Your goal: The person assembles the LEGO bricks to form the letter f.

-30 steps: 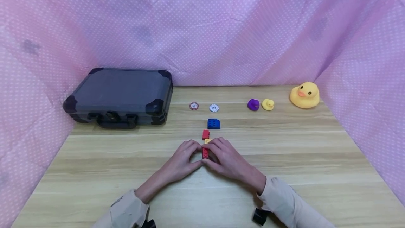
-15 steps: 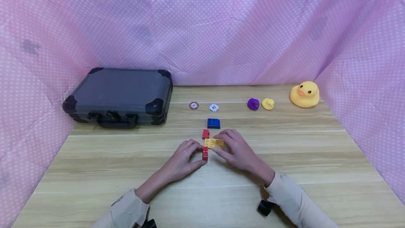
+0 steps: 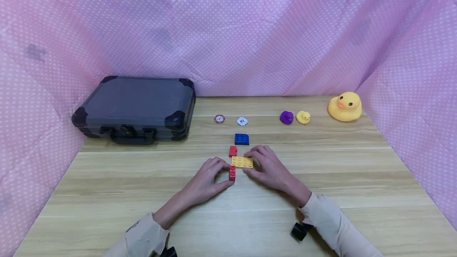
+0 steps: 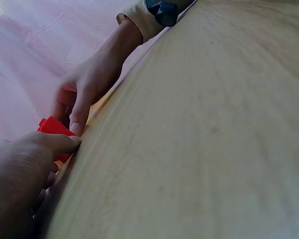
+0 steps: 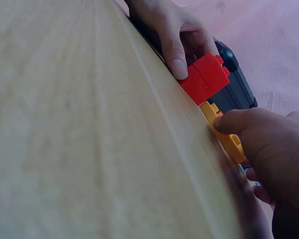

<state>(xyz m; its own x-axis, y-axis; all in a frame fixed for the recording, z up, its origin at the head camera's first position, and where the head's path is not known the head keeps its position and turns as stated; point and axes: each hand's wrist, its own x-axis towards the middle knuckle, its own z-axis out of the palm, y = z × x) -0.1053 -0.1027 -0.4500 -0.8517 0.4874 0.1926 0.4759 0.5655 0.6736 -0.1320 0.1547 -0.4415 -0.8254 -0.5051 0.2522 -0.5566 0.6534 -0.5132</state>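
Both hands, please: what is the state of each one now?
Left hand: closed, pinching the stack of red studded plastic blocks.
Right hand: closed, pinching the yellow rectangular studded plastic block.

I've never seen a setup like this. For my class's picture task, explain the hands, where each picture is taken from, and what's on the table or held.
No machine here, just a person's bare left hand and right hand. One picture is taken from the head, looking forward and down; the other two from the wrists, each watching its own hand's work. On the table are a grey case, two chips, a blue block, red pieces, a yellow block and three ducks. The left hand pinches the nearest red piece; the right hand holds the yellow block.
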